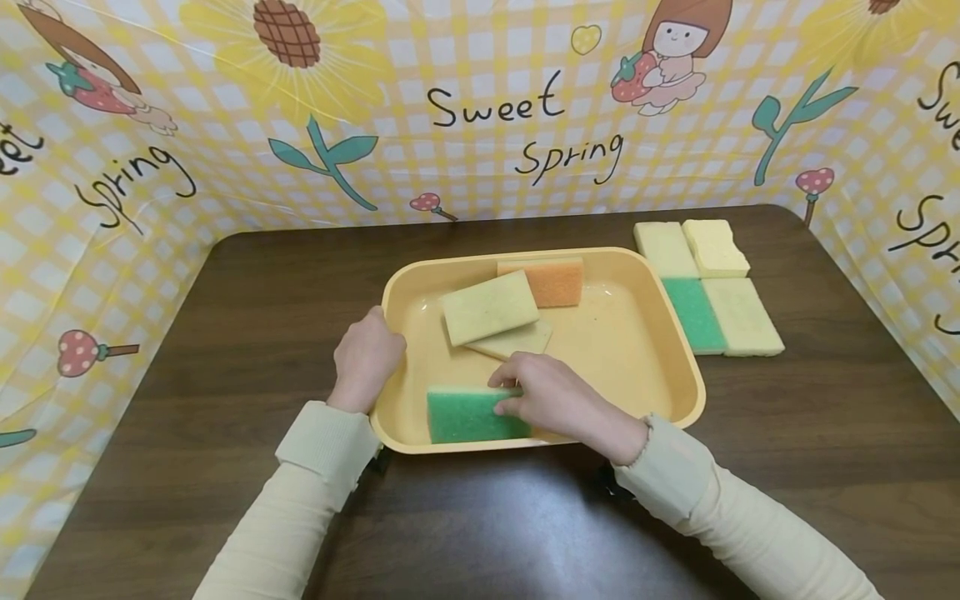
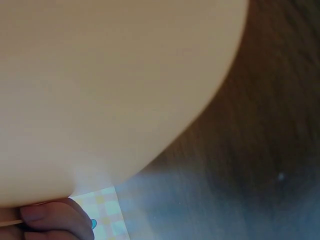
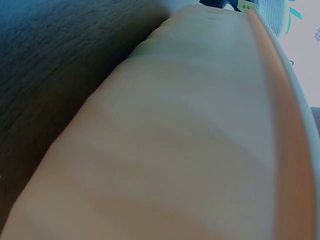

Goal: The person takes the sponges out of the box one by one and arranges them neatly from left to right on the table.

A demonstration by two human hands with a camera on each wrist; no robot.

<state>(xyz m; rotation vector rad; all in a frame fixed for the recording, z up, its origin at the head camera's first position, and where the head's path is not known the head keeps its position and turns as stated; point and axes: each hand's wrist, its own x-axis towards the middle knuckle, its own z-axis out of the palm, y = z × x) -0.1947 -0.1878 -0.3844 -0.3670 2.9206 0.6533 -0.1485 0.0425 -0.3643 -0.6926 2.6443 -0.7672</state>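
A pale yellow plastic basin stands on the dark wooden table. My left hand grips its left rim; in the left wrist view, curled fingers show at the rim below the basin's smooth outer wall. Inside, along the near wall, a green-faced sponge stands on edge, and my right hand pinches its top edge near the right end, hiding that end. A pale yellow sponge overlaps another pale sponge in the middle. Against the far wall leans an orange sponge.
Right of the basin several sponges lie together on the table: a pale one, a wavy-edged yellow one, a green one and another pale one. A checked cloth hangs round the table's back and sides.
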